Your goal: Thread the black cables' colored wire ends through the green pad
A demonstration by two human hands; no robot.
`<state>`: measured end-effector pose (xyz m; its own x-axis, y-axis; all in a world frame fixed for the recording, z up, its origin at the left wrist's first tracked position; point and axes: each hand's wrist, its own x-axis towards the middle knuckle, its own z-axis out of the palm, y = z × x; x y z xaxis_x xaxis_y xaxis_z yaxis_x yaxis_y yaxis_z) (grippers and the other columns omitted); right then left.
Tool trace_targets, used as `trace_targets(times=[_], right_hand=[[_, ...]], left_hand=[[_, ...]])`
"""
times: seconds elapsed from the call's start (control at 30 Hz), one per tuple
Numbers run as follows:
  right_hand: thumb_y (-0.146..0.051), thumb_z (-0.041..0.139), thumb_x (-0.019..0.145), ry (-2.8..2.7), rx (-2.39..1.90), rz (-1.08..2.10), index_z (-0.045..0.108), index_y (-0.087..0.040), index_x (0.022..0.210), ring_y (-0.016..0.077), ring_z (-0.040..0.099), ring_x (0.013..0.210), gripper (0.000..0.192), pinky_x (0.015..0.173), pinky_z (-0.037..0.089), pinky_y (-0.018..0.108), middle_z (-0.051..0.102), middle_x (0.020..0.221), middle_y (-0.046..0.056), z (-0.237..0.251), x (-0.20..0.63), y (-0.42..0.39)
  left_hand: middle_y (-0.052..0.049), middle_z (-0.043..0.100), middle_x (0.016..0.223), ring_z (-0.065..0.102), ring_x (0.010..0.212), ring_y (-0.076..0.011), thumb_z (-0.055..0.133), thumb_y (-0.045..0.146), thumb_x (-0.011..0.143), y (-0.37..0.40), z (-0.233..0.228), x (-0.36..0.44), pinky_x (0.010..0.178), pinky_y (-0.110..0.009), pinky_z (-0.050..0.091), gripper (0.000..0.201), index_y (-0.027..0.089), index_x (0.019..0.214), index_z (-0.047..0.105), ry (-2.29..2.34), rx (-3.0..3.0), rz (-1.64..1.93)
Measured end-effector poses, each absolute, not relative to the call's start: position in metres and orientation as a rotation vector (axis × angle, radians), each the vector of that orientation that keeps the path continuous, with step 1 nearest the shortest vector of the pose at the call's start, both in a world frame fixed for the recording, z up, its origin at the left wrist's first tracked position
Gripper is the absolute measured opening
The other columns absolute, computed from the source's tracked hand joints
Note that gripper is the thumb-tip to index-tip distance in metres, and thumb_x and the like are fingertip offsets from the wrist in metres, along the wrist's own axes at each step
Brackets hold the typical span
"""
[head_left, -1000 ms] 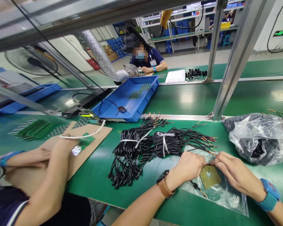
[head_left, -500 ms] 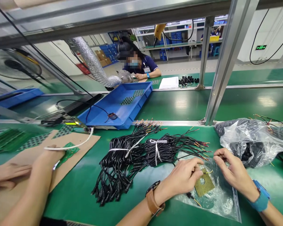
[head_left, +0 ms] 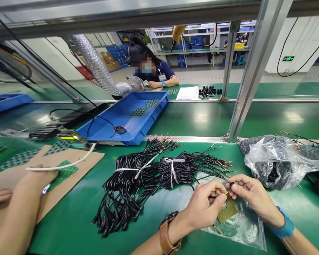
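My left hand and my right hand meet fingertip to fingertip over a clear plastic bag on the green bench. Between them they pinch the thin stripped ends of a black cable. A small olive-yellow square plate with a hole lies on the bag just under the fingers. Two tied bundles of black cables with red and yellow wire tips lie to the left of my hands, touching the bag's far edge.
A co-worker's hand at the left holds a white-corded tool over a green circuit board on cardboard. A blue tray sits behind the bundles. A bag of black parts lies at the right. Another person sits across the conveyor.
My hands have come together; half a second ago they were apart over the bag. The view has shifted, so the bench contents sit further left and lower.
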<state>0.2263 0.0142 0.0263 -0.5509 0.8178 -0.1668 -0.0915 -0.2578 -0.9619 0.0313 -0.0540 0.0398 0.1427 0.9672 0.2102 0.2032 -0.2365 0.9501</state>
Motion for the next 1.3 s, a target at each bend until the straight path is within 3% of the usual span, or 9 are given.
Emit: trace_targets(times=[0.13, 0.27, 0.67, 0.8, 0.97, 1.03, 1.13, 1.3], right_hand=[[-0.047, 0.089, 0.077, -1.284, -0.946, 1.922, 0.08, -0.017, 0.099, 0.0106, 0.056, 0.059, 0.038, 0.061, 0.046, 0.023, 0.067, 0.067, 0.0, 0.027, 0.225, 0.009], [-0.048, 0.09, 0.076, -1.224, -0.929, 1.996, 0.081, -0.018, 0.101, 0.0133, 0.061, 0.064, 0.04, 0.064, 0.048, 0.025, 0.071, 0.07, 0.003, 0.027, 0.223, 0.004], [-0.048, 0.089, 0.077, -1.273, -0.922, 1.951, 0.08, -0.017, 0.1, 0.0136, 0.064, 0.063, 0.039, 0.064, 0.051, 0.024, 0.073, 0.069, 0.004, 0.025, 0.22, 0.004], [-0.049, 0.086, 0.079, -1.411, -0.954, 1.788, 0.081, -0.019, 0.1, 0.016, 0.066, 0.065, 0.037, 0.063, 0.055, 0.027, 0.073, 0.076, 0.006, 0.021, 0.223, 0.003], [-0.05, 0.078, 0.087, -1.719, -0.918, 1.478, 0.083, -0.022, 0.098, 0.0226, 0.07, 0.085, 0.03, 0.075, 0.06, 0.032, 0.075, 0.097, 0.011, 0.022, 0.225, 0.004], [-0.051, 0.075, 0.089, -1.763, -0.934, 1.442, 0.083, -0.022, 0.102, 0.0221, 0.071, 0.082, 0.032, 0.073, 0.061, 0.031, 0.075, 0.099, 0.011, 0.021, 0.227, 0.004], [-0.052, 0.075, 0.089, -1.773, -0.992, 1.399, 0.081, -0.021, 0.104, 0.0203, 0.07, 0.072, 0.035, 0.067, 0.062, 0.03, 0.075, 0.095, 0.011, 0.017, 0.23, 0.005], [-0.042, 0.072, 0.094, -1.916, -0.946, 1.172, 0.078, -0.023, 0.104, 0.0215, 0.072, 0.079, 0.023, 0.071, 0.062, 0.029, 0.076, 0.098, 0.009, 0.014, 0.234, 0.01]], left_hand=[[-0.001, 0.058, 0.065, 0.05, 0.055, -0.0096, 0.056, 0.021, 0.092, -0.053, 0.036, 0.033, 0.048, -0.016, 0.037, 0.012, 0.015, 0.083, 0.061, 1.235, 1.635, 1.25], [-0.003, 0.063, 0.067, 0.056, 0.058, -0.0107, 0.057, 0.018, 0.091, -0.051, 0.036, 0.034, 0.051, -0.016, 0.043, 0.011, 0.015, 0.082, 0.063, 1.257, 1.641, 1.279], [-0.003, 0.067, 0.069, 0.059, 0.057, -0.0106, 0.057, 0.016, 0.091, -0.048, 0.034, 0.033, 0.051, -0.017, 0.043, 0.012, 0.016, 0.081, 0.063, 1.266, 1.752, 1.295], [-0.002, 0.067, 0.069, 0.058, 0.057, -0.0107, 0.057, 0.016, 0.091, -0.048, 0.03, 0.032, 0.052, -0.019, 0.041, 0.012, 0.016, 0.081, 0.064, 1.291, 1.805, 1.288], [-0.003, 0.066, 0.073, 0.059, 0.063, -0.0129, 0.055, 0.018, 0.091, -0.048, 0.03, 0.031, 0.057, -0.022, 0.044, 0.01, 0.016, 0.084, 0.062, 1.333, 1.828, 1.196], [-0.003, 0.065, 0.079, 0.06, 0.069, -0.0149, 0.057, 0.017, 0.086, -0.047, 0.034, 0.027, 0.06, -0.023, 0.046, 0.005, 0.017, 0.089, 0.061, 1.333, 1.826, 1.137], [-0.005, 0.064, 0.09, 0.061, 0.079, -0.0173, 0.06, 0.017, 0.079, -0.043, 0.038, 0.02, 0.067, -0.025, 0.05, 0.019, 0.017, 0.098, 0.057, 1.303, 1.799, 1.055], [-0.004, 0.061, 0.087, 0.057, 0.075, -0.0152, 0.057, 0.016, 0.084, -0.033, 0.027, 0.013, 0.067, -0.025, 0.047, 0.007, 0.018, 0.089, 0.052, 1.286, 1.807, 1.08]])
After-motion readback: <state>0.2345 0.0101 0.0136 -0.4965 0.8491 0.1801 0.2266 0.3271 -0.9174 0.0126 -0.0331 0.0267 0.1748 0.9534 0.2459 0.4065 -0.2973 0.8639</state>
